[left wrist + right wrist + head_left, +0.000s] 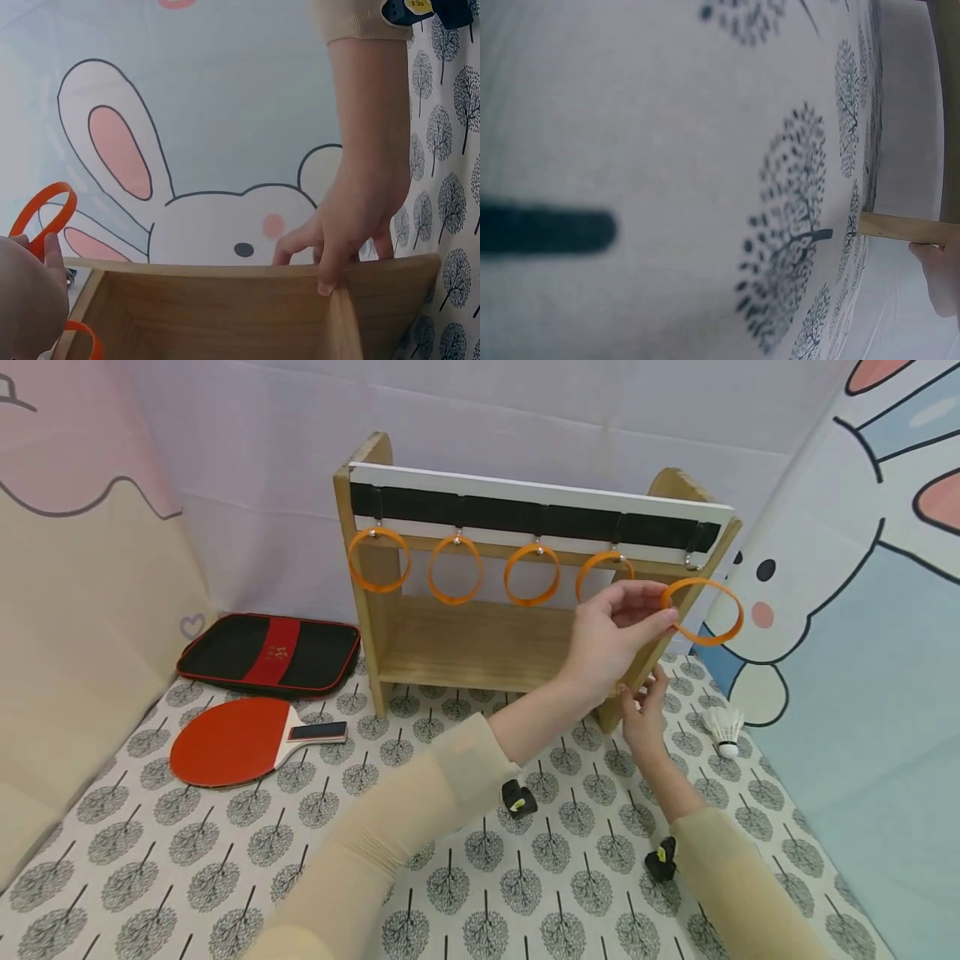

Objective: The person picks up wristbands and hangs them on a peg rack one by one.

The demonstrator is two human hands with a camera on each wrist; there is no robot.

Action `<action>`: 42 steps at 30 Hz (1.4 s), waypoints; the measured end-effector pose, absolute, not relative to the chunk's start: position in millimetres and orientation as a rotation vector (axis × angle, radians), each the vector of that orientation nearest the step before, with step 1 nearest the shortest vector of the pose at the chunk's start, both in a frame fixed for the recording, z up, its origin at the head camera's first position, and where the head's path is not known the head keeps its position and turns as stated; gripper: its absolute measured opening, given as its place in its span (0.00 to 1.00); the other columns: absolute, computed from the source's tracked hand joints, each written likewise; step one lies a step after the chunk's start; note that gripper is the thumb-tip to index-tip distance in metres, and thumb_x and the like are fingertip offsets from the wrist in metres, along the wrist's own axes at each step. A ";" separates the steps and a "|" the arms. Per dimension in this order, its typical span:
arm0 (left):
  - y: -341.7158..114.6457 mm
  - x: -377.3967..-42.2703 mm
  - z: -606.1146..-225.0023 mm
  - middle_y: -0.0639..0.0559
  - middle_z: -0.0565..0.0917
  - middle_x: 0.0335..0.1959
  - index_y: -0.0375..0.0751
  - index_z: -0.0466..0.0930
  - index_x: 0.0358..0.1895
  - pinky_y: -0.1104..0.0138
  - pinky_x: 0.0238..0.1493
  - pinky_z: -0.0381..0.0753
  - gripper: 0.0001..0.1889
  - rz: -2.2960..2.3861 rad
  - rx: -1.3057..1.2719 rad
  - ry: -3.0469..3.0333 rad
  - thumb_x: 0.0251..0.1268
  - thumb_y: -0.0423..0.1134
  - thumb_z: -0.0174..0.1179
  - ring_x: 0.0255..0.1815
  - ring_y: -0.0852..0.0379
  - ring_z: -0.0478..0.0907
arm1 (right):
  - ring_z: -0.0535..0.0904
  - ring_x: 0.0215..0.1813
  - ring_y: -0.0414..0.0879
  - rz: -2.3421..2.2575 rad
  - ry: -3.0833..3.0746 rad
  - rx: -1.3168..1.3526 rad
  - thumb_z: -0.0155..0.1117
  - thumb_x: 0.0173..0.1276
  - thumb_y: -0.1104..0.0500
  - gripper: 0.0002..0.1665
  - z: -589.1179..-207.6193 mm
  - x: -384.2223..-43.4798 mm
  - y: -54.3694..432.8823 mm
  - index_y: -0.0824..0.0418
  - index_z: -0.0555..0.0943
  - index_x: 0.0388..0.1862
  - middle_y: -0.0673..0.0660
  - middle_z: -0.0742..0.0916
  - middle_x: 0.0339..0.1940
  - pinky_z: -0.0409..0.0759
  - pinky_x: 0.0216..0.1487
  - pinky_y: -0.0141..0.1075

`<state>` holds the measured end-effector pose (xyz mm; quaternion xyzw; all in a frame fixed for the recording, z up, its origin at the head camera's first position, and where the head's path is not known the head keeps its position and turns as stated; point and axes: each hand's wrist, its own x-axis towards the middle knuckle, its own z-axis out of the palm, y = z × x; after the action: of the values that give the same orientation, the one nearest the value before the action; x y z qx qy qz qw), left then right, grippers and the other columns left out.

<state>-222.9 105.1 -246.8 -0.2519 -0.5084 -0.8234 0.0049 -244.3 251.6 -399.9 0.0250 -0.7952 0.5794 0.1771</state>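
My left hand [611, 635] pinches an orange ring [714, 642] between thumb and fingers, off the right end of a wooden rack [472, 647]. Just to the left of it, several matching orange rings [532, 602] hang from metal hooks along a black strip [502, 516] on the rack's white top rail. A metal hook [693, 562] at the strip's right end is close to the held ring. Lower down, my right hand [647, 718] grips the rack's right side panel, thumb on the front edge and fingers on the outer face, as the left wrist view shows.
Left of the rack lie a black and red case [315, 652] and a red table tennis bat [228, 743]. A shuttlecock [725, 732] lies on the right, by the rabbit-print curtain [885, 693]. Tree-patterned cloth [480, 893] covers the table. Black straps [517, 798] sit at both wrists.
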 end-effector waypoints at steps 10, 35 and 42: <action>132.3 -226.6 -248.3 0.46 0.80 0.36 0.28 0.75 0.47 0.61 0.45 0.83 0.14 -2.731 -0.571 -1.233 0.57 0.24 0.62 0.33 0.65 0.80 | 0.69 0.46 0.38 1.626 -2.259 0.031 0.47 0.74 0.58 0.35 -399.0 -244.2 250.7 0.51 0.46 0.74 0.64 0.67 0.60 0.76 0.52 0.47; 125.6 -234.7 -285.9 0.41 0.83 0.42 0.33 0.76 0.45 0.74 0.44 0.81 0.13 -2.187 -0.656 -1.591 0.57 0.30 0.65 0.44 0.62 0.81 | 0.70 0.50 0.44 1.541 -2.265 0.022 0.48 0.74 0.53 0.35 -428.1 -264.9 262.2 0.40 0.47 0.73 0.61 0.69 0.60 0.76 0.46 0.35; 99.3 -216.5 -275.9 0.42 0.82 0.44 0.34 0.75 0.46 0.75 0.45 0.80 0.13 -2.101 -0.717 -1.732 0.58 0.31 0.64 0.47 0.58 0.80 | 0.70 0.53 0.49 1.580 -2.280 0.012 0.46 0.74 0.59 0.35 -421.2 -261.2 258.1 0.42 0.44 0.73 0.63 0.67 0.62 0.75 0.54 0.48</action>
<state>-216.5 99.3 -275.9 -0.2511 -0.6070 -0.7363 0.1621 -261.2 258.1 -421.2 0.0041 -0.8081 0.5600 0.1826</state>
